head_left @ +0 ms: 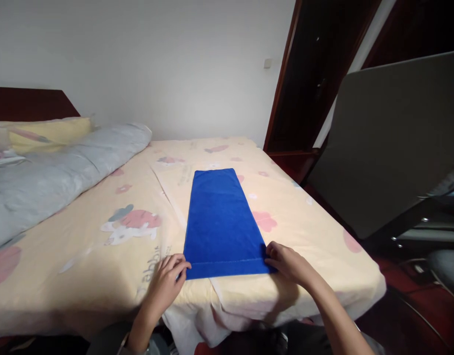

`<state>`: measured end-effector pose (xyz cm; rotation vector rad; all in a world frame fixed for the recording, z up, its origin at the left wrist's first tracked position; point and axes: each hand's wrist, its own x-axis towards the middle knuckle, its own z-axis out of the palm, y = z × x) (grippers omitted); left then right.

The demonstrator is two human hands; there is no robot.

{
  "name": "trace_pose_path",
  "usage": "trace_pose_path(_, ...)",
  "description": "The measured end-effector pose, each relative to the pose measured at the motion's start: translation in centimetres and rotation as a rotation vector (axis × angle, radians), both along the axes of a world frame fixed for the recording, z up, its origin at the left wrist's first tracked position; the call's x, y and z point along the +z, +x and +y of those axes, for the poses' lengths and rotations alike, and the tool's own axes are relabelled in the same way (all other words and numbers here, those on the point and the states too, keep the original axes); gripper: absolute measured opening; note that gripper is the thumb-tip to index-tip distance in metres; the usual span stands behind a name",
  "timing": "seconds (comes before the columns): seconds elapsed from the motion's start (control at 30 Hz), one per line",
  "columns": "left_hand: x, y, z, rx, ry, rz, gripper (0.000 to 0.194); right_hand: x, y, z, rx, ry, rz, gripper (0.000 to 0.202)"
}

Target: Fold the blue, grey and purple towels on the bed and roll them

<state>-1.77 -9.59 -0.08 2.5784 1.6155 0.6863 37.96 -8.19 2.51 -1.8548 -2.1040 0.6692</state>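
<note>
A blue towel [221, 217] lies flat and lengthwise on the bed, its far end narrower in view. A folded band with a stitched line runs across its near end. At the near left corner, my left hand [169, 276] has its fingers curled and closed on the towel's edge. My right hand [288, 261] pinches the near right side, thumb and fingers together on the cloth. Parts of both near corners are hidden beneath the fingers.
The cream bed sheet [82, 276] has rabbit and carrot prints. A grey quilt [64, 172] and a yellow pillow [51, 135] lie on the left. Beyond the bed's right edge stands a large dark panel [389, 133], with a dark door [315, 64] behind.
</note>
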Motion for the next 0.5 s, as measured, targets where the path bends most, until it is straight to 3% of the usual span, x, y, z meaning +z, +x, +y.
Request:
trace_pose_path(0.13, -0.1, -0.4, 0.0, -0.162, 0.094, 0.032, 0.03, 0.8, -0.4, -0.5, 0.219, 0.195, -0.011, 0.027)
trace_pose_path(0.2, 0.1, -0.4, -0.1, -0.191, 0.09, 0.046, 0.034, 1.0, -0.6, -0.9, 0.305, 0.204, 0.011, 0.04)
trace_pose_path(0.5, 1.0, -0.9, -0.5, -0.153, -0.078, 0.047, 0.041, 1.4, -0.1, -1.6, 0.279, 0.034, 0.079, 0.043)
